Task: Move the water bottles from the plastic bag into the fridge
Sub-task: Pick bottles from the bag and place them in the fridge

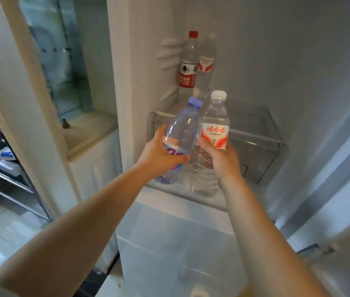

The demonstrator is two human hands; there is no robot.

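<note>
Blue-capped bottle (180,133): tilted, gripped mid-body by left hand (161,155), fingers wrapped round it. White-capped bottle (212,138): upright, touching the first, right hand (221,157) curled about its lower half. Both held before the clear drawer (266,133) front edge. Red-capped bottle (188,63) and labelled bottle (205,67): standing at rear-left corner of the fridge (298,61); open shelf room to their right.

Inside the open fridge (298,82), a blue-capped bottle (182,129) tilts right against an upright white-capped bottle (212,129), both held near, while two more bottles (189,65) stand far behind.
</note>
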